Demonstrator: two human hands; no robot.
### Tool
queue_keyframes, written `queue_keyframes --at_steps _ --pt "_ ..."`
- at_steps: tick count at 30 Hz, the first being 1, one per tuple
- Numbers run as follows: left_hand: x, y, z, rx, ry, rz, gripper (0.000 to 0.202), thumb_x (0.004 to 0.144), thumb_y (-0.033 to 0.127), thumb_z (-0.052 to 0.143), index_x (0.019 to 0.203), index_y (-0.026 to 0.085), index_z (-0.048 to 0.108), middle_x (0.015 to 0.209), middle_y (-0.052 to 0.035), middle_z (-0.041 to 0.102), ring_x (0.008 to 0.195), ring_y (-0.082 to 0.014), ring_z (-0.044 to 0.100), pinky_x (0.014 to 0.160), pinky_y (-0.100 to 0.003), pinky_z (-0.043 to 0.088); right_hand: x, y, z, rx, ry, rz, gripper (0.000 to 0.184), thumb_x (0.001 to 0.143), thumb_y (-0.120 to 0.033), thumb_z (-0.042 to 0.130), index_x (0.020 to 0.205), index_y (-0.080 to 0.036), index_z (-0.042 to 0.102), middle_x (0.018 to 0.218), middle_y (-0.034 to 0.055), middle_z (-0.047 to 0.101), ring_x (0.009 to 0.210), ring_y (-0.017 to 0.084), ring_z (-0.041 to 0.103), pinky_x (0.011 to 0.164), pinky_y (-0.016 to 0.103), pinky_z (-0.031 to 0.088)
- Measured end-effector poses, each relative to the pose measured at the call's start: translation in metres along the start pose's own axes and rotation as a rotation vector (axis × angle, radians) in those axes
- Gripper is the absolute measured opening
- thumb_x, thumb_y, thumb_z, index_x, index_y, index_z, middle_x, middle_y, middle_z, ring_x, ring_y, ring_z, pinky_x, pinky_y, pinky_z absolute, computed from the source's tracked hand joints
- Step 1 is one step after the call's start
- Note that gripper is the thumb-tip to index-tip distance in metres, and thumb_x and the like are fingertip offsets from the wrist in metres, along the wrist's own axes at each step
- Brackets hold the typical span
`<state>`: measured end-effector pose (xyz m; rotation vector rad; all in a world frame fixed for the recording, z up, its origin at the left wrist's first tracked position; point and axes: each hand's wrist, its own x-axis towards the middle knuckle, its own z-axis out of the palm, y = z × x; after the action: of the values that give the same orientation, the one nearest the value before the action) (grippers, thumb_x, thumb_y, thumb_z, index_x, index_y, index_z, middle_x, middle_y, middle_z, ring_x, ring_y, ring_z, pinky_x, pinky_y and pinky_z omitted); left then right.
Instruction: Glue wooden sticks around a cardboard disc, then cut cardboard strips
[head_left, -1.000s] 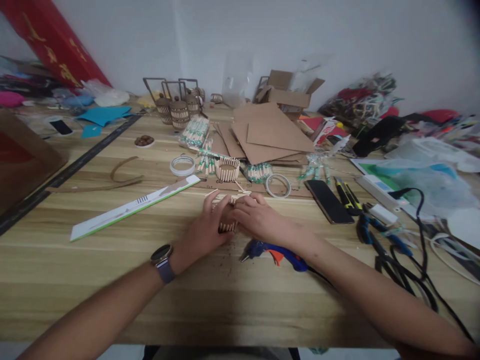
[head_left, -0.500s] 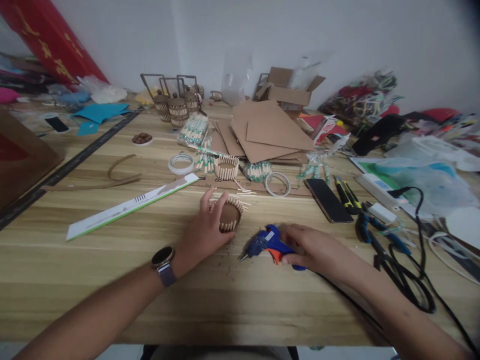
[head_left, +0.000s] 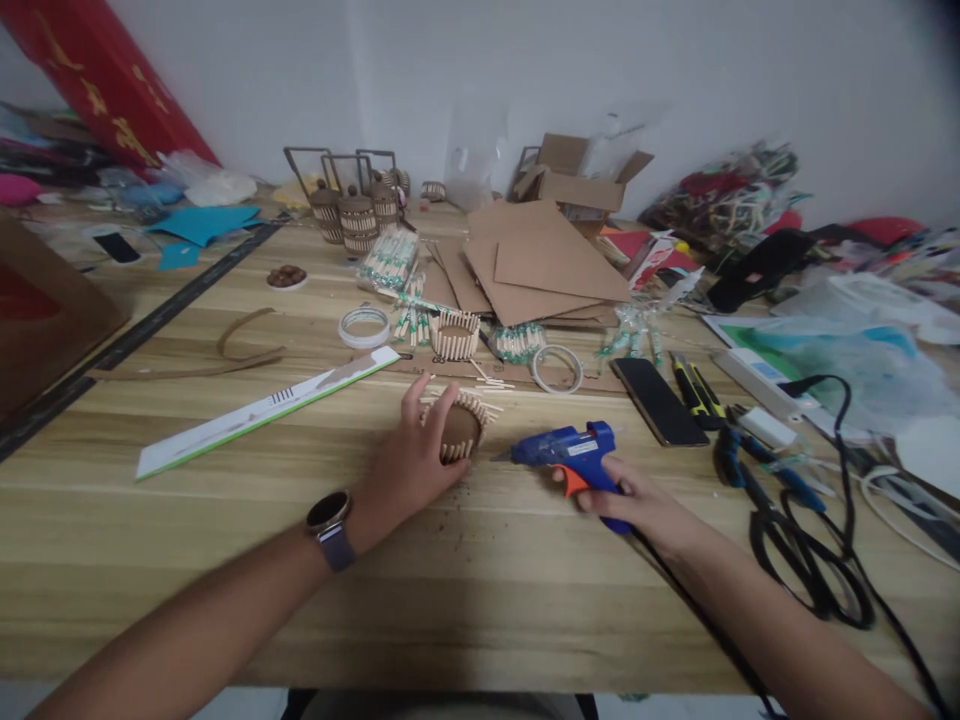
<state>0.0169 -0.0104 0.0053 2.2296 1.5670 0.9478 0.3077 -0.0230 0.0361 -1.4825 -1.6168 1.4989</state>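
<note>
My left hand curves round the left side of a small round basket made of a brown cardboard base with short wooden sticks standing round its rim. Thumb and fingers rest on its wall, hiding part of it. In my right hand is a blue hot glue gun with an orange trigger, held by its handle. Its nozzle points left, a little apart from the basket. Loose sticks lie just behind the basket. Farther back stands a similar stick ring.
Tape rolls, a phone, yellow cutters and blue-handled pliers lie around the work. A white-green strip lies at left. Cardboard sheets and lidded stick baskets stand behind. The gun's black cord trails right.
My right hand has raised and levelled the glue gun, which was tilted nozzle-down near the table. Its nozzle is now nearer basket height. My left hand stays on the basket.
</note>
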Motion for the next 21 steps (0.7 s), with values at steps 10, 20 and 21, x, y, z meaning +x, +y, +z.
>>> queue_keyframes --at_steps 10,20,21 --pt "0.0 -0.007 0.003 -0.05 0.003 0.023 0.102 0.071 0.016 0.082 0.15 0.031 0.021 0.158 -0.0169 0.017 0.145 -0.04 0.032 0.105 -0.057 0.048 0.013 -0.008 0.024 0.005 -0.074 -0.093 0.03 0.071 -0.046 0.073 0.083 -0.019 0.066 0.082 0.0045 0.067 0.075 0.019 0.06 0.068 0.03 0.05" --pt "0.001 -0.004 0.002 -0.045 0.011 0.019 0.099 0.071 0.012 0.079 0.15 0.03 0.022 0.157 -0.0172 0.019 0.146 -0.039 0.03 0.11 -0.058 0.043 0.015 -0.017 0.038 -0.289 -0.048 -0.222 0.027 0.08 -0.047 0.06 0.084 -0.02 0.066 0.079 0.004 0.068 0.07 0.02 0.062 0.067 0.032 0.053" --pt "0.0 -0.004 0.002 -0.048 0.013 0.019 0.1 0.071 0.012 0.08 0.15 0.03 0.022 0.157 -0.0171 0.019 0.146 -0.0392 0.03 0.11 -0.058 0.043 0.015 -0.018 0.039 -0.302 -0.043 -0.239 0.027 0.081 -0.046 0.059 0.085 -0.02 0.066 0.08 0.0043 0.069 0.071 0.021 0.062 0.068 0.032 0.054"
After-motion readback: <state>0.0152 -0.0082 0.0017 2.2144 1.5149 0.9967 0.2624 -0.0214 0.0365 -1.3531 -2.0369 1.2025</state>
